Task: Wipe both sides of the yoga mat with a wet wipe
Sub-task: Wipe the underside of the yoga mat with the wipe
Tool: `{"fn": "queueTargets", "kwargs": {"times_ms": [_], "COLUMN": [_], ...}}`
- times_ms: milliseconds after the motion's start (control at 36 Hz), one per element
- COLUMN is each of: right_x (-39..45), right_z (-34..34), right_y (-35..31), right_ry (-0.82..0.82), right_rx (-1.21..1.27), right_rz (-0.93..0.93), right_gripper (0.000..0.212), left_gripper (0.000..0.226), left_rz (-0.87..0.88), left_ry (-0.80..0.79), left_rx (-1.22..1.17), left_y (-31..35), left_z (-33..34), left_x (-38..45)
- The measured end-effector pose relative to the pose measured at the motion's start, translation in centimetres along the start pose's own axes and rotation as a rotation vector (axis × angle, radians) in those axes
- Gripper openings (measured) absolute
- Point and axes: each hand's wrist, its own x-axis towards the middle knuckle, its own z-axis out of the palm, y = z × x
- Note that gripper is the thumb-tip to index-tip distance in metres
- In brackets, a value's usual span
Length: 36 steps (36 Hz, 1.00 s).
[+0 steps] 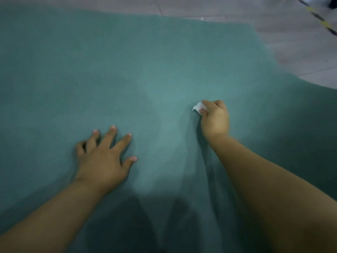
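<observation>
A teal yoga mat (127, 70) lies flat on the floor and fills most of the head view. My right hand (215, 119) grips a small crumpled white wet wipe (197, 106) and holds it down on the mat right of centre. Only a bit of the wipe shows past my curled fingers. My left hand (105, 154) rests on the mat at lower left with its fingers spread and straight. Both forearms reach in from the bottom edge.
Grey tiled floor (291, 42) shows beyond the mat's far and right edges. A yellow-and-black striped strip (319, 17) runs across the top right corner. A dark shadow falls on the mat near the bottom middle.
</observation>
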Motion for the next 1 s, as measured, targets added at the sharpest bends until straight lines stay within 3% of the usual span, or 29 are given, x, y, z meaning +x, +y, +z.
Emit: {"fn": "queueTargets", "kwargs": {"times_ms": [139, 194, 333, 389, 444, 556, 639, 694, 750, 806, 861, 889, 1000], "right_x": [-0.1, -2.0, -8.3, -8.6, -6.1, -1.0, -2.8, -5.5, -8.9, -10.7, -9.7, -8.3, -3.5], "right_z": [1.6, 2.3, 3.5, 2.9, 2.1, -0.7, -0.1, 1.9, 3.3, 2.8, 1.9, 1.2, -2.4], "right_y": [-0.6, -1.9, -5.3, -4.9, -2.8, 2.3, 1.1, -1.0, -3.5, -5.1, -4.3, -3.3, 2.9], "right_ry": [0.035, 0.025, -0.259, -0.289, -0.235, -0.011, -0.005, -0.030, -0.195, -0.394, -0.400, -0.358, -0.138], "right_rx": [-0.192, -0.123, -0.076, -0.052, -0.087, -0.251, -0.306, -0.273, -0.165, -0.100, -0.118, -0.163, -0.315], "right_rz": [-0.069, -0.147, -0.648, -0.733, -0.645, -0.068, 0.025, -0.177, -0.449, -0.663, -0.767, -0.699, -0.011], "right_gripper": [0.022, 0.022, 0.022, 0.025, 0.026, 0.025, 0.026, 0.034, 0.040, 0.029, 0.026, 0.026, 0.029], "left_gripper": [0.090, 0.090, 0.083, 0.090, 0.099, 0.096, 0.086, 0.079, 0.078, 0.080, 0.084, 0.088, 0.088], "left_rz": [-0.008, -0.014, -0.009, 0.019, 0.040, 0.026, 0.019, 0.020, 0.020, 0.020, 0.031, 0.038, 0.033], "left_ry": [0.022, 0.011, -0.060, -0.078, -0.089, -0.080, -0.074, -0.082, -0.096, -0.107, -0.116, -0.118, -0.104], "left_rx": [0.003, -0.001, -0.038, -0.040, -0.040, -0.050, -0.067, -0.057, -0.047, -0.052, -0.048, -0.043, -0.048], "left_y": [-0.3, -0.3, -0.2, -0.5, -0.8, -0.6, -0.3, -0.3, -0.2, -0.1, -0.4, -0.5, -0.5], "left_z": [0.8, 1.0, 0.9, 1.0, 1.1, 1.4, 1.4, 1.4, 1.1, 0.9, 0.9, 1.0, 1.4], "left_x": [0.2, 0.1, -0.5, -1.2, -1.9, -2.3, -2.2, -2.1, -2.1, -2.2, -2.4, -2.6, -3.1]}}
